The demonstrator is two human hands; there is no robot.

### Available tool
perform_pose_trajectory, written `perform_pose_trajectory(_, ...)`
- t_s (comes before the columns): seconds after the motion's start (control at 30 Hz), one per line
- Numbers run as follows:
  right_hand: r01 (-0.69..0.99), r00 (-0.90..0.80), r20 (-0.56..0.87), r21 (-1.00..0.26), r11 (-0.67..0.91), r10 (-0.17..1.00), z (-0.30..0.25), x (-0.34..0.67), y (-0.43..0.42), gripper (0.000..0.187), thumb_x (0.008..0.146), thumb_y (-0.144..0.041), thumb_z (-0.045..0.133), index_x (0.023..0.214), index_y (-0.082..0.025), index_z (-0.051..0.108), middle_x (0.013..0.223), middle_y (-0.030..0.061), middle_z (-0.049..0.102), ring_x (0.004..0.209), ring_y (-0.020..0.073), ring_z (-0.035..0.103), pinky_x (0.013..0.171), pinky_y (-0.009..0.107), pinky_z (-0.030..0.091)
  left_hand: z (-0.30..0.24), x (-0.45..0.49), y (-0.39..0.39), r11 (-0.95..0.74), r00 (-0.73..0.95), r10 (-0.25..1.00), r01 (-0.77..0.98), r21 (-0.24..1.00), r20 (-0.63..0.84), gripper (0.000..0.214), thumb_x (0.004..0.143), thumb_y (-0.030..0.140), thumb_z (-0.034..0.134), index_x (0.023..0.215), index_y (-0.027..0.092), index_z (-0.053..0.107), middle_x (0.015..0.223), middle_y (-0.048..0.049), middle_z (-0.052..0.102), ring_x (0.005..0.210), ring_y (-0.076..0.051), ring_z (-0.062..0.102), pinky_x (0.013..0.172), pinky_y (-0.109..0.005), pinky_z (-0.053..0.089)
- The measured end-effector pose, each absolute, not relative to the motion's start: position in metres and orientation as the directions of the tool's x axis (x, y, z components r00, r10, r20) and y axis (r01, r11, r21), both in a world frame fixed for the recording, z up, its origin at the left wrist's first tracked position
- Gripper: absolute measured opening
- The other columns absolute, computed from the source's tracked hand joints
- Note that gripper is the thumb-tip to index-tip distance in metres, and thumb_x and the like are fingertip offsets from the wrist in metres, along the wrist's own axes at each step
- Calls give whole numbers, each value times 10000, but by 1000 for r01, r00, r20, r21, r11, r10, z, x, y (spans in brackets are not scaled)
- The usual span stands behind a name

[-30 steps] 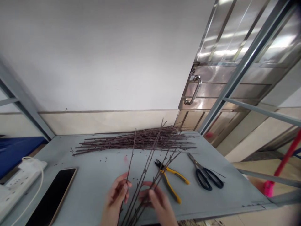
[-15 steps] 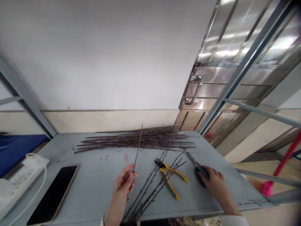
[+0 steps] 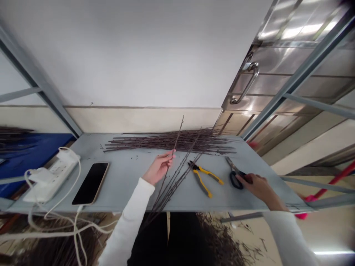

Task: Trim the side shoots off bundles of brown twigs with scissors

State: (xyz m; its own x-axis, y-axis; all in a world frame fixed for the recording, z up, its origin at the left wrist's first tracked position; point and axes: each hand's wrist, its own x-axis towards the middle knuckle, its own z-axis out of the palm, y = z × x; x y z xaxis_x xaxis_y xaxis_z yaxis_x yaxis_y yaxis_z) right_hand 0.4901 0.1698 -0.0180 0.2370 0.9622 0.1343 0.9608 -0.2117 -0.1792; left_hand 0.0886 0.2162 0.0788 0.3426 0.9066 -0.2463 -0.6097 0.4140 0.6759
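Observation:
My left hand (image 3: pixel 160 168) is shut on one thin dark twig (image 3: pixel 177 135), held upright above the grey metal table (image 3: pixel 133 177) and just in front of a long heap of similar twigs (image 3: pixel 172 143). My right hand (image 3: pixel 256 186) lies at the right on the black handles of the scissors (image 3: pixel 235 178). Several more twigs (image 3: pixel 173 184) lie loose on the table, their ends running past the front edge. Yellow-and-black pliers (image 3: pixel 203 178) rest open between the twigs and the scissors.
A black smartphone (image 3: pixel 91 183) and a white power strip (image 3: pixel 51 181) with white cables sit on the table's left. Twig heaps (image 3: pixel 219 236) lie on the floor below. Metal shelf uprights (image 3: pixel 302 74) and a stainless door with a handle (image 3: pixel 246 83) stand behind.
My right hand has let go of the twigs and gone to the scissors, leaving those twigs on the table. My left hand has moved forward, and the view has tilted down.

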Motion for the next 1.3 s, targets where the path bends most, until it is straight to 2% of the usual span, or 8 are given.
perform_pose_trajectory(0.23,946,290,14,-156,-285,957,-8,479,172,298,627,-369,614,824,-151,564,788,152,652,761,291,635,681,347,449,81,88,247,537,501,806,-394,746,-316,246,762,-57,514,874,48,706,770,-100,680,609,-94,585,614,-209,477)
perform_pose_trajectory(0.47,903,409,62,-170,-394,911,13,480,148,396,675,-429,557,949,-146,514,837,175,645,824,314,626,668,364,448,71,83,256,482,512,811,-307,821,-285,254,740,-51,558,917,65,700,701,-51,660,609,-85,582,646,-215,463)
perform_pose_trajectory(0.63,832,435,169,-452,-322,885,42,433,117,368,655,-528,552,850,-235,444,724,79,622,608,228,589,554,340,436,64,82,261,450,498,827,-309,838,-260,334,683,-84,552,949,59,691,619,0,599,571,-67,543,675,-233,441)
perform_pose_trajectory(0.77,728,34,118,-683,56,992,48,350,86,259,724,-434,538,866,-234,453,678,10,599,617,174,588,596,296,482,61,81,264,447,498,827,-297,844,-262,357,647,-84,556,949,57,685,619,7,587,578,-74,548,686,-250,436)
perform_pose_trajectory(0.87,720,-205,72,-664,200,976,41,294,67,251,711,-280,569,943,-225,489,906,57,647,786,189,626,709,313,495,61,79,265,442,496,828,-291,848,-262,374,624,-80,557,947,63,681,621,14,573,582,-77,550,691,-259,432)
perform_pose_trajectory(0.97,744,-298,27,-619,249,954,35,264,58,240,666,-163,568,895,-217,518,904,63,641,837,225,614,737,356,487,61,78,263,431,489,834,-287,856,-256,391,600,-70,556,940,77,681,627,24,554,576,-72,536,680,-254,424)
perform_pose_trajectory(1.17,608,-153,10,-787,102,988,34,274,70,255,646,-248,655,884,-237,562,896,59,646,829,248,604,763,389,473,66,74,250,348,466,864,-275,896,-193,387,592,-4,562,942,104,688,629,41,507,557,-66,485,625,-230,385)
perform_pose_trajectory(1.3,331,-2,-98,-939,-92,995,41,289,92,332,636,-390,706,894,-225,578,811,39,637,712,207,583,652,329,483,71,74,236,262,429,893,-252,932,-135,305,627,65,592,911,121,688,610,42,493,548,-78,443,588,-234,352)
